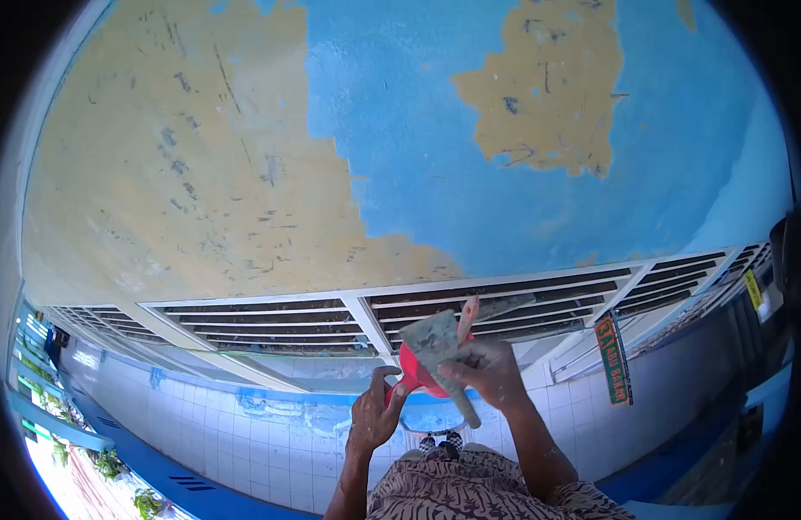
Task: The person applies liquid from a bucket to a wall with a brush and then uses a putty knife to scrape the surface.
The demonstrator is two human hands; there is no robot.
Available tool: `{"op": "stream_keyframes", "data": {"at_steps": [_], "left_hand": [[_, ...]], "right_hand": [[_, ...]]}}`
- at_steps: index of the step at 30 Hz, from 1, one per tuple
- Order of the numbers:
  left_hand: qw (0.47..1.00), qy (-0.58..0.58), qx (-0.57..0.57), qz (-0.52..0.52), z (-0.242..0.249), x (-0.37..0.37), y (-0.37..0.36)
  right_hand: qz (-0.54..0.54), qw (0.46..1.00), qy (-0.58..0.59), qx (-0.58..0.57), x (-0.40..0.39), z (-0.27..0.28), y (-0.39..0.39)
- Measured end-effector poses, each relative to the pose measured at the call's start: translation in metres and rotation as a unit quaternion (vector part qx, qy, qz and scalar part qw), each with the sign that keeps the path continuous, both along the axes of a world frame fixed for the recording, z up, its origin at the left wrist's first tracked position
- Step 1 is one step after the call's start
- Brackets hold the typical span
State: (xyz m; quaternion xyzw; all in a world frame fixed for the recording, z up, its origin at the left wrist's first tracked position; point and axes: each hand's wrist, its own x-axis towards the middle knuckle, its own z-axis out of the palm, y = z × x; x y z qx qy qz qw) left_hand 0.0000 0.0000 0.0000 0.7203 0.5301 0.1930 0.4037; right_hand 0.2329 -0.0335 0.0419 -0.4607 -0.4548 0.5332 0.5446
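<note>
Far left there's a blue railing (67,425) with leafy plants (110,465) showing past it. Next comes a big tan area (149,156) of wall, all scuffed with dark marks, and it meets bright blue paint (409,113) along a jagged edge. Under the wall runs a white-framed row of slatted vents (262,328), with pale tiles (244,451) further down.

The left hand (376,418) is partly curled, thumb and fingers closed on the narrow end of a red tool (409,362). Most of that tool sits behind the scraper, so I can't tell its full shape. The scraper (431,340) has a wide, blotchy grey-green blade up and to the left, and its handle slants down to the right. It's in the right hand (487,371), fingers bent and gripping around where blade meets handle. A pinkish-white handle (467,319) pokes up just above those fingers, and there's a grey blade (509,304) beside it; can't tell if they're one piece.

Patterned clothing (452,490) and checkered shoes (439,440) are below the hands. Over right, another tan patch (548,95) breaks up the blue, and a green-and-red sign (613,360) hangs tilted under the vents.
</note>
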Motion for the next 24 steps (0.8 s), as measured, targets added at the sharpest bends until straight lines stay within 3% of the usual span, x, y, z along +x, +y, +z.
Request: {"op": "stream_keyframes", "data": {"at_steps": [2, 5, 6, 9, 11, 14, 17, 24], "left_hand": [[0.997, -0.053, 0.052, 0.001, 0.001, 0.009, 0.001], [0.989, -0.038, 0.14, -0.012, 0.002, 0.008, -0.005], [0.993, -0.034, 0.109, 0.002, 0.011, 0.008, -0.005], [0.997, -0.037, 0.072, 0.001, 0.015, 0.009, -0.01], [0.997, -0.02, 0.08, 0.001, 0.014, 0.006, -0.01], [0.98, 0.016, 0.196, -0.033, 0.026, 0.01, -0.016], [0.992, 0.031, 0.122, -0.03, 0.038, 0.015, -0.021], [0.989, -0.003, 0.144, -0.025, 0.033, 0.026, -0.024]], "right_hand": [[0.004, 1.0, -0.019, -0.005, -0.011, -0.01, 0.001], [0.024, 0.99, 0.134, -0.039, -0.045, -0.01, 0.002], [0.022, 0.99, 0.135, -0.032, -0.05, -0.023, 0.005], [0.05, 0.992, 0.112, -0.035, -0.053, -0.041, 0.01], [0.02, 0.998, -0.059, 0.02, -0.052, -0.023, 0.007], [-0.032, 0.994, -0.108, -0.007, -0.044, -0.01, 0.006], [-0.059, 0.991, -0.121, 0.018, -0.03, 0.003, 0.01], [-0.019, 0.996, -0.089, -0.016, -0.024, 0.017, -0.004]]}}
